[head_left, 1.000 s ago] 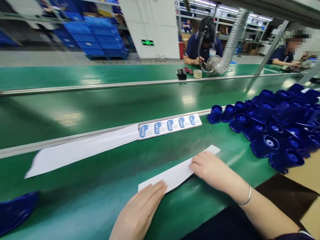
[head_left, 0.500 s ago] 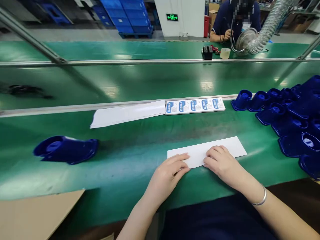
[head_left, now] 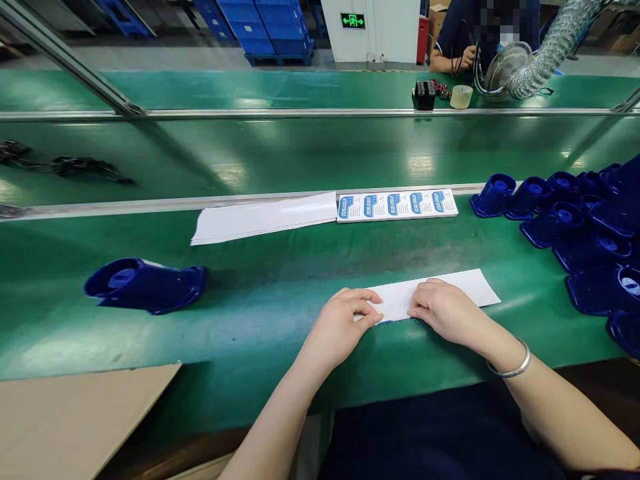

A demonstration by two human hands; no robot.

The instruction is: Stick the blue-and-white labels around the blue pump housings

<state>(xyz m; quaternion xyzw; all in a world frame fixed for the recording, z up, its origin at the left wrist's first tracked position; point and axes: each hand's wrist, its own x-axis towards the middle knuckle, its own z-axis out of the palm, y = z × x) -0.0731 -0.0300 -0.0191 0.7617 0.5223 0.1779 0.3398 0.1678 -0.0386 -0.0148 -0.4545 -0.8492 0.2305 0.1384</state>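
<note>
A white label strip [head_left: 395, 301] lies blank side up on the green bench, with a thin line of blue print showing along its near edge. My left hand [head_left: 345, 323] pinches the strip's near edge toward its left end, thumb and fingers together. Curled fingers of my right hand [head_left: 440, 308] grip the same edge around the middle; their tips are partly hidden. Beyond the hands sit a stack of printed labels [head_left: 397, 205] and, touching its left end, a pile of blank white strips [head_left: 265, 218].
One dark blue plastic part [head_left: 145, 285] lies on its side at left. Several similar blue parts [head_left: 555, 223] crowd the right. A cardboard sheet [head_left: 85, 413] covers the near left corner. Behind the metal rail [head_left: 300, 113], a co-worker [head_left: 453, 47] sits near a duct hose [head_left: 545, 60].
The strip's near edge has been raised slightly and blue print now shows there. My left fingers have drawn into a tighter pinch. The view has shifted a little.
</note>
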